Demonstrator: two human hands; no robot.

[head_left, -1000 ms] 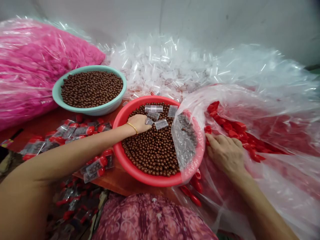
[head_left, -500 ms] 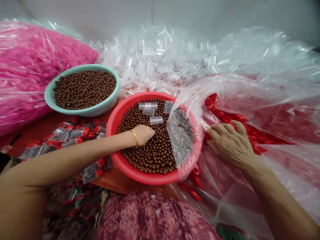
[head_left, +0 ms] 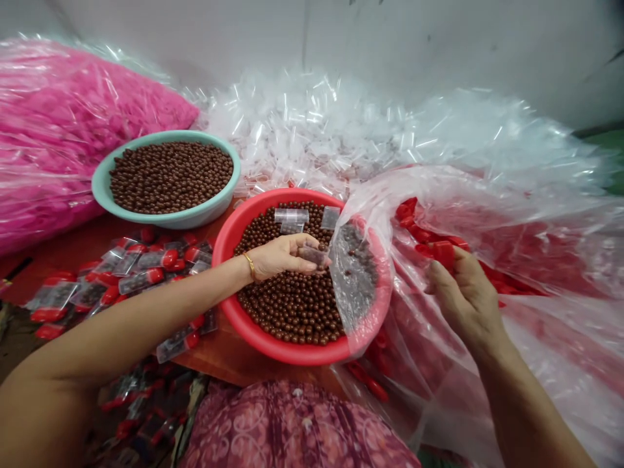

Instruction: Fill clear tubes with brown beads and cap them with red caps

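Note:
Above a red basin [head_left: 229,312] of brown balls [head_left: 297,312], my left hand [head_left: 280,257] grips a small clear plastic tube [head_left: 313,255] that looks filled with the balls. A few other clear tubes [head_left: 291,215] lie on the balls behind it. To the right, my right hand [head_left: 468,292] pinches a red plastic cap [head_left: 442,253] between thumb and fingers. It is over the mouth of a clear plastic bag [head_left: 536,195] holding many red caps [head_left: 409,211]. Part of this bag drapes over the basin's right side.
A light green basin [head_left: 104,195] of brown balls stands at back left beside a bag of pink pieces [head_left: 63,130]. Several filled, red-capped tubes [head_left: 141,279] lie left of the red basin. A heap of clear tubes [head_left: 292,130] lines the wall.
My left hand has come up out of the brown balls with a filled tube in it. My right hand has turned and lifted from the bag, now pinching a red cap.

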